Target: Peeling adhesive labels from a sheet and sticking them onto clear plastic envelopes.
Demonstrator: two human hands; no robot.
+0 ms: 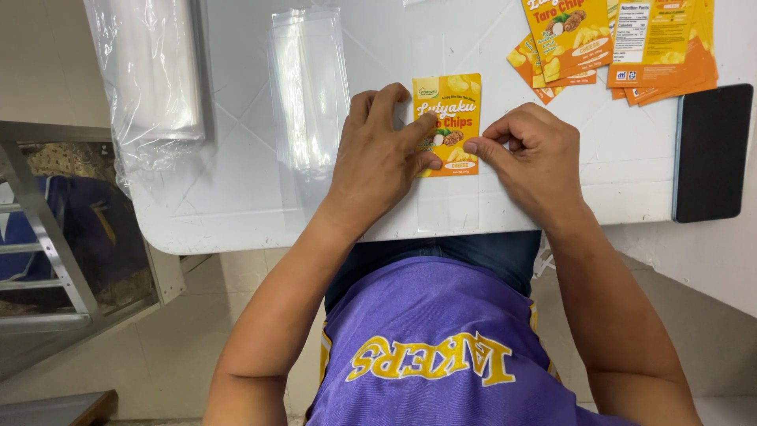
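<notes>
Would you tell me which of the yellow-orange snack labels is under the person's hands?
The single label at the table's near edge, pressed by left hand and right hand; the others lie fanned far right.
</notes>
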